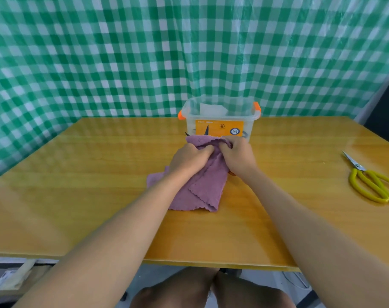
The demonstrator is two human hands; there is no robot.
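Left hand [189,157], right hand [238,155] grip purple cloth [202,187]; dark tips [207,131] half-hidden.

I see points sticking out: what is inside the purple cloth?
Two dark pointed tips poke out past the purple cloth, and an orange bit shows by the right hand. The rest is covered by cloth and the left hand.

A clear plastic box [247,124] with orange latches and an orange label stands at centre frame, near the far edge of a glossy wooden table [78,196]. Yellow-handled scissors [359,168] lie at the right edge, blades pointing upper left. A green-and-white checked sheet [122,52] fills the upper half. Bare knees [178,290] show at the bottom.
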